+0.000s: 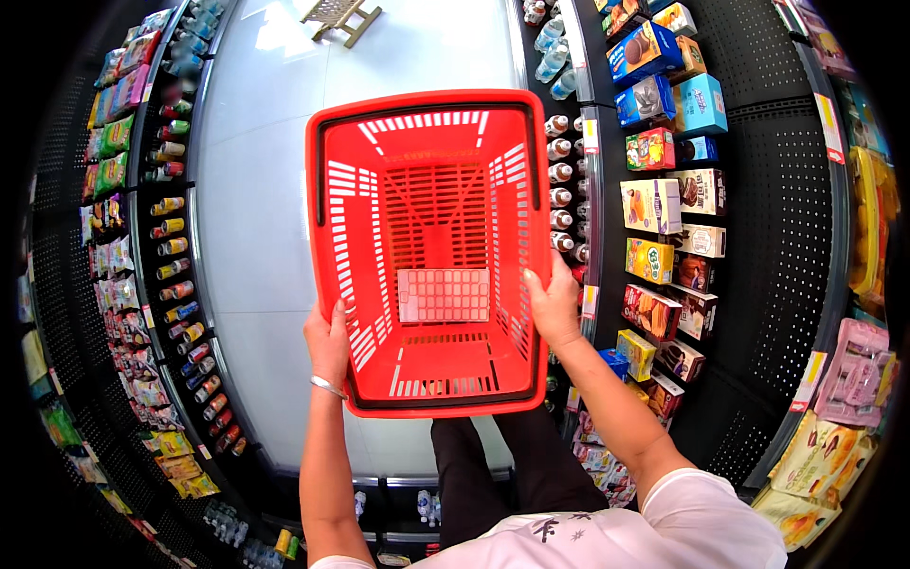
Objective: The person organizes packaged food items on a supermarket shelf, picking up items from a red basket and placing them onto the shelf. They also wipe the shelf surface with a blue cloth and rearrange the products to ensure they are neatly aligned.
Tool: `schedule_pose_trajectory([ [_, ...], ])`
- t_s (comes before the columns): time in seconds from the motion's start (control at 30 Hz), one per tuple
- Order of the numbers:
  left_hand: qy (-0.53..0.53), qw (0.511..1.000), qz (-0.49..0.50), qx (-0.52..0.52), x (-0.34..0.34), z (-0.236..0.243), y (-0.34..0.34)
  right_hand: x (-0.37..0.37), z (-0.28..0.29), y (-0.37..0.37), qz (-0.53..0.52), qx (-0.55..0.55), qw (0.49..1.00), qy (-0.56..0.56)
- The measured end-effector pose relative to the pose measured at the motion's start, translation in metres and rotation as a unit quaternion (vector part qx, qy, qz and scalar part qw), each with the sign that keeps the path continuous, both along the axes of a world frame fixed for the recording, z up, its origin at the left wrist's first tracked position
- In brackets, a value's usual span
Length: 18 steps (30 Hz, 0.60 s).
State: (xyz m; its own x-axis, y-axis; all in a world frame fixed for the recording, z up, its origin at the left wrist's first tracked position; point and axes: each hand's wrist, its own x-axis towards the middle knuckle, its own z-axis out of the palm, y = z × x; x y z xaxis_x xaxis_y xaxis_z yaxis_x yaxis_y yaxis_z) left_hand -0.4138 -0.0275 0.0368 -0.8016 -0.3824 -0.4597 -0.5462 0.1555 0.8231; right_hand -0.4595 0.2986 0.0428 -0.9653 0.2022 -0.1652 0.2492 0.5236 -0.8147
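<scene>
A red plastic shopping basket (pixel 427 368) fills the middle of the view, tilted so that I look into its slotted inside, with a dark handle lying along its rim. My left hand (pixel 327 334) grips its left side, a silver bracelet on the wrist, and my right hand (pixel 554 302) grips its right side. At the basket's bottom shows a pale flat rectangle (pixel 444 296) with a grid pattern; I cannot tell whether it is an item or a label.
Shelves of boxed snacks (pixel 649 270) stand close on my right, with bottles (pixel 559 150) beside them. Packets (pixel 123 303) and cans (pixel 175 266) line shelves on my left. Pale tiled floor (pixel 251 247) lies between. A wooden slatted piece of furniture (pixel 341 21) stands ahead.
</scene>
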Motion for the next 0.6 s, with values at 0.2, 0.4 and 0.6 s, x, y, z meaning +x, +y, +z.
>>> schedule_pose_trajectory([
  [0.2,-0.010,0.998,0.011,-0.066,-0.002,-0.005,0.005,-0.009,-0.003,0.006,0.008,0.013,1.000,-0.015],
  [0.4,-0.011,0.988,-0.006,-0.157,-0.007,-0.003,0.006,-0.009,-0.005,0.005,0.003,0.068,0.997,-0.033],
  [0.6,-0.029,0.986,-0.005,-0.164,-0.014,0.006,0.012,-0.012,-0.004,0.007,0.003,0.114,0.993,-0.007],
])
